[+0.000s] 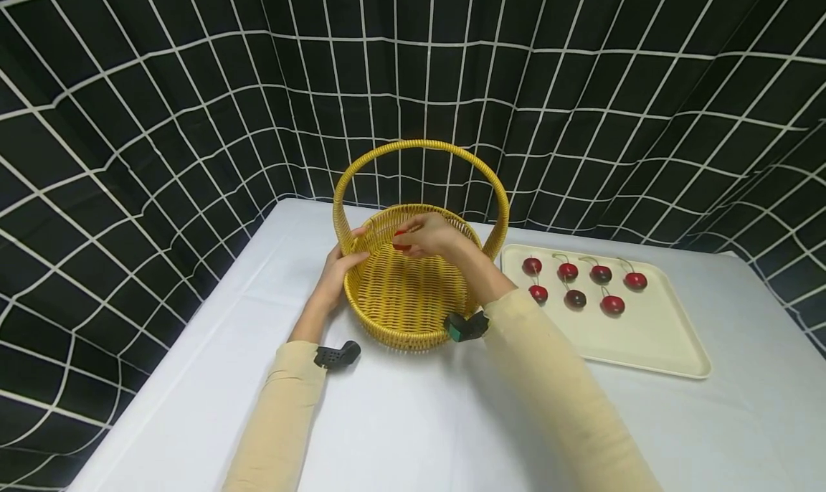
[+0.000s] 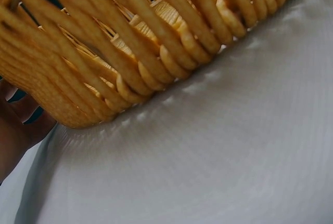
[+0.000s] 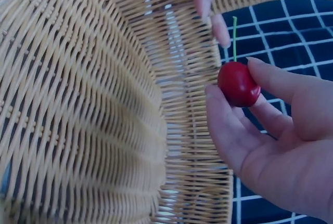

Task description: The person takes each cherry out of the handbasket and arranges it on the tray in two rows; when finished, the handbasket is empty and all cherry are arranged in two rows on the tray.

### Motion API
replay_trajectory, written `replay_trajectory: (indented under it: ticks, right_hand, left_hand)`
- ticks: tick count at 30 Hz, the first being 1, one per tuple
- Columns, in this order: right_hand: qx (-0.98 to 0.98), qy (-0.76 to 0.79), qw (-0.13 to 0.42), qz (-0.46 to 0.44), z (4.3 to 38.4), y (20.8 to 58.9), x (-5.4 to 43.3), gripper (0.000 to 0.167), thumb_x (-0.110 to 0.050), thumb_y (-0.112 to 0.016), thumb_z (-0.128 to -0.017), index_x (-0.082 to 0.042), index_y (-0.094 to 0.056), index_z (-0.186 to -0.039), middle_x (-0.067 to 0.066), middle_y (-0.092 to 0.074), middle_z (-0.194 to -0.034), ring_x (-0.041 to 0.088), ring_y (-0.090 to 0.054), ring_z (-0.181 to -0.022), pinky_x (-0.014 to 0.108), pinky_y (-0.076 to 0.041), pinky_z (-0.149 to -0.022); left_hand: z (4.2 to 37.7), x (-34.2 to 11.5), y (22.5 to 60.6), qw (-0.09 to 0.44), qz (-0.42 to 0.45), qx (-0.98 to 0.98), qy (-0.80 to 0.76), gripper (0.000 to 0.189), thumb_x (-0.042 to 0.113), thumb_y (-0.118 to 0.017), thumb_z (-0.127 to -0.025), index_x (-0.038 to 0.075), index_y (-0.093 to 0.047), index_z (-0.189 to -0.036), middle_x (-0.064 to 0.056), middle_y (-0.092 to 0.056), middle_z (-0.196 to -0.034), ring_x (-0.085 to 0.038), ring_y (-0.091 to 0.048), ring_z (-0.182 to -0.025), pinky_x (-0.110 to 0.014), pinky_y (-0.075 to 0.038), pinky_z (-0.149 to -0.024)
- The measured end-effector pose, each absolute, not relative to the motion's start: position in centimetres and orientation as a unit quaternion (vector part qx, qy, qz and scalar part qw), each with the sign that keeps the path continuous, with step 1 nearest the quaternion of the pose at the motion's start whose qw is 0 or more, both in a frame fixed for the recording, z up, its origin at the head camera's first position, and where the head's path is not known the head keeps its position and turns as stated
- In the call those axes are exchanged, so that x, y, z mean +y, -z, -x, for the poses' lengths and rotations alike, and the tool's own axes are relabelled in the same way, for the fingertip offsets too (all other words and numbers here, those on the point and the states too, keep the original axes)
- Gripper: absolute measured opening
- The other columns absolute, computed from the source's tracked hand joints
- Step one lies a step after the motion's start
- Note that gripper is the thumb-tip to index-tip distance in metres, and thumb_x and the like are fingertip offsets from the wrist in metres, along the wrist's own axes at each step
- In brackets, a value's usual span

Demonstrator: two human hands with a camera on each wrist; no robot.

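A yellow woven basket (image 1: 406, 295) with a tall arched handle (image 1: 422, 145) stands on the table. My left hand (image 1: 334, 273) grips its left rim near the foot of the handle, thumb over the inner side. In the left wrist view only part of that hand (image 2: 15, 130) shows beside the wickerwork (image 2: 130, 37). Above the basket's inside, my right hand (image 1: 434, 235) pinches a red cherry (image 1: 401, 242) between thumb and fingers. The right wrist view shows this cherry (image 3: 238, 84) with its green stem pointing up. No cherries are visible on the basket floor.
To the right of the basket lies a cream tray (image 1: 645, 345) bearing several dark red cherries (image 1: 612, 305) with stems, in two rows. A white cloth (image 1: 400, 420) covers the table. Black curtains with a white grid (image 1: 581, 83) hang behind and at the sides.
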State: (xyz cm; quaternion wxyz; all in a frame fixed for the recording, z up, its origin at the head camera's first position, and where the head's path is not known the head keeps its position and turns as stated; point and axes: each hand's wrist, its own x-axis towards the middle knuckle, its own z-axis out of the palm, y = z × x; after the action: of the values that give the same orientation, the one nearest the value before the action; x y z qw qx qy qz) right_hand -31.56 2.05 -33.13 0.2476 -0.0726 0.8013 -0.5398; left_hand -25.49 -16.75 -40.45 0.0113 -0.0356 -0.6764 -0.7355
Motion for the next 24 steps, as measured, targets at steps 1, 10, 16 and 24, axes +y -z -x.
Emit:
replay_trajectory:
  ticks: [1, 10, 16, 24]
  right_hand:
    - [0.803, 0.538, 0.245, 0.075, 31.4, 33.0, 2.2, 0.03, -0.008, -0.067, -0.089, 0.001, -0.059, -0.117, 0.019, -0.065, -0.103, 0.028, -0.065, -0.084, 0.042, -0.05, -0.088]
    - [0.791, 0.555, 0.238, 0.101, 30.3, 32.5, 4.5, 0.032, -0.011, -0.069, -0.088, 0.001, -0.058, -0.116, 0.017, -0.065, -0.105, 0.037, -0.061, -0.104, 0.043, -0.05, -0.088]
    - [0.79, 0.556, 0.228, 0.119, 29.1, 32.5, 6.4, 0.035, -0.014, -0.07, -0.087, -0.001, -0.056, -0.117, 0.016, -0.062, -0.108, 0.036, -0.062, -0.104, 0.037, -0.053, -0.082]
    - [0.797, 0.554, 0.204, 0.127, 27.1, 32.8, 9.0, 0.039, -0.015, -0.072, -0.086, -0.002, -0.056, -0.119, 0.016, -0.06, -0.109, 0.034, -0.063, -0.099, 0.039, -0.052, -0.085]
  left_hand:
    - [25.5, -16.7, 40.4, 0.011, 0.036, -0.677, 0.735, 0.054, 0.004, -0.048, -0.093, 0.003, -0.035, -0.145, -0.014, -0.029, -0.151, -0.03, -0.028, -0.137, -0.039, -0.018, -0.112]
    - [25.4, -16.6, 40.4, 0.011, 0.035, -0.673, 0.739, 0.055, 0.003, -0.048, -0.093, 0.002, -0.033, -0.146, -0.015, -0.028, -0.152, -0.031, -0.028, -0.136, -0.041, -0.019, -0.111]
    - [25.7, -16.8, 40.7, 0.011, 0.034, -0.674, 0.738, 0.056, 0.003, -0.048, -0.093, 0.003, -0.033, -0.146, -0.015, -0.028, -0.152, -0.032, -0.028, -0.137, -0.041, -0.017, -0.112]
    - [27.3, -17.3, 43.2, 0.02, 0.026, -0.672, 0.74, 0.054, 0.009, -0.052, -0.093, 0.013, -0.039, -0.145, -0.006, -0.033, -0.151, -0.024, -0.031, -0.135, -0.039, -0.018, -0.111]
